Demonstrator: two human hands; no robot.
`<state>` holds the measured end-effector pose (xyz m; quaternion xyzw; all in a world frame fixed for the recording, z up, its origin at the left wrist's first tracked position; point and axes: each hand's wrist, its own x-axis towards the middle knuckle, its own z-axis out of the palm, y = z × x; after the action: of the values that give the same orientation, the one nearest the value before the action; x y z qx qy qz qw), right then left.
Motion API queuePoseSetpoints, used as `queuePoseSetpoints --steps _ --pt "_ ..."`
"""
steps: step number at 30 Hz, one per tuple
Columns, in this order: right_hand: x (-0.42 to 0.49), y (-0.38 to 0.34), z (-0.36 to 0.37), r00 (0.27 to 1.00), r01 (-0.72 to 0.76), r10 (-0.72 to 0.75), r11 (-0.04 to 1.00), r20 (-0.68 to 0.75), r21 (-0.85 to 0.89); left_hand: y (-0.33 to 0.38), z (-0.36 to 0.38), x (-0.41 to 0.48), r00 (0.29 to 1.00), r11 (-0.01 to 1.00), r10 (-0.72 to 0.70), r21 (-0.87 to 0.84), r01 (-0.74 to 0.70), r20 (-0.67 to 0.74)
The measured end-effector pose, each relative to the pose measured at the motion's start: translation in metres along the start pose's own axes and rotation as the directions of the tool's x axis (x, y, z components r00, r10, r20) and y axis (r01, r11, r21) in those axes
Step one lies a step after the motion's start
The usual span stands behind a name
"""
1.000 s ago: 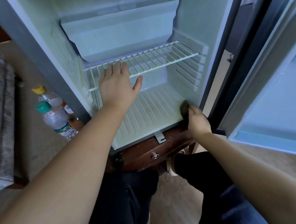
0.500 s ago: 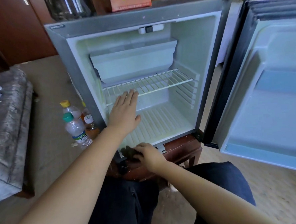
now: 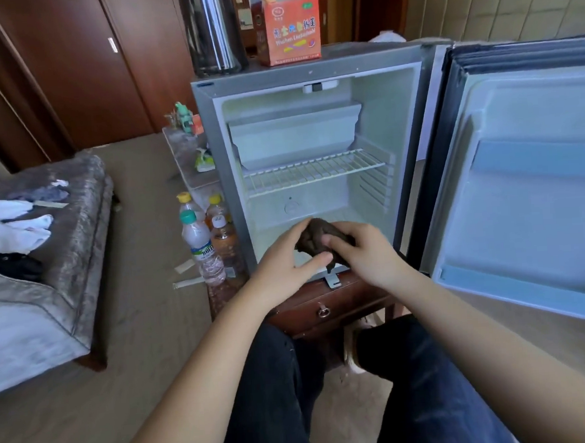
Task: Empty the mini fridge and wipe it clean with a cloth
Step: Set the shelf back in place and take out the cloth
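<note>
- Looks emptied: nothing on the wire shelf (image 3: 315, 172) or the floor of the mini fridge (image 3: 370, 114), door (image 3: 523, 214) swung wide.
- Standing on the carpet at its left front corner: drink bottles (image 3: 202, 247).
- Wiping likely under way; can't judge cleanliness from here.
- Bunched up at the fridge's front bottom edge: dark brown cloth (image 3: 314, 242).
- Pinching it from the left: left hand (image 3: 280, 266), thumb under, fingers over.
- Clamped on it from the right: right hand (image 3: 365, 254), fingers curled round the wad.

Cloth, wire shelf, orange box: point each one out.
cloth (image 3: 314, 235), head view, on its dark bunched upper part
wire shelf (image 3: 315, 172), head view, on the middle of the white bars
orange box (image 3: 288, 33), head view, on its printed front face
</note>
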<state>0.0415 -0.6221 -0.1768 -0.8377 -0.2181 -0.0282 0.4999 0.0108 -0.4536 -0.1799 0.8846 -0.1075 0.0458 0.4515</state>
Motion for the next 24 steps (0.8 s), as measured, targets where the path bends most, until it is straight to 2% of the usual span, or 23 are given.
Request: queuePoseSetpoints --steps 3,5,8,12,14,16,19,21,24 --pt "-0.018 -0.014 -0.008 0.995 -0.054 0.041 0.988 0.088 0.144 0.0 -0.008 -0.022 0.997 0.996 0.074 0.052 -0.075 0.033" --pt "-0.028 -0.017 -0.01 0.989 -0.069 0.045 0.983 0.138 0.169 -0.001 -0.011 -0.033 0.977 0.961 0.211 0.192 -0.201 -0.028" --pt "-0.039 -0.021 -0.009 0.98 -0.07 0.04 0.986 0.196 0.15 0.002 -0.015 -0.043 0.912 0.863 0.401 0.373 -0.342 -0.091" --pt "-0.047 -0.032 -0.008 0.975 -0.034 0.017 0.997 0.221 0.072 0.008 -0.023 -0.049 0.881 0.808 0.467 0.443 -0.387 -0.082" --pt "-0.047 -0.038 -0.011 0.988 -0.026 0.021 0.999 0.155 0.032 0.013 -0.027 -0.052 0.881 0.796 0.466 0.474 -0.377 -0.083" --pt "-0.05 -0.045 -0.018 0.996 0.022 -0.023 1.0 0.089 0.01 0.021 -0.027 -0.056 0.906 0.842 0.397 0.45 -0.298 -0.143" --pt "-0.055 -0.045 -0.025 0.981 0.151 -0.135 0.983 0.142 -0.108 0.03 -0.025 -0.059 0.937 0.933 0.254 0.316 -0.172 -0.239" --pt "-0.052 -0.038 -0.023 0.968 0.233 -0.201 0.945 0.152 -0.23 0.032 -0.024 -0.056 0.944 0.949 0.233 0.268 -0.168 -0.234" --pt "-0.04 -0.027 -0.02 0.958 0.284 -0.266 0.93 0.106 -0.234 0.028 -0.023 -0.046 0.966 0.973 0.177 0.182 -0.143 -0.188"
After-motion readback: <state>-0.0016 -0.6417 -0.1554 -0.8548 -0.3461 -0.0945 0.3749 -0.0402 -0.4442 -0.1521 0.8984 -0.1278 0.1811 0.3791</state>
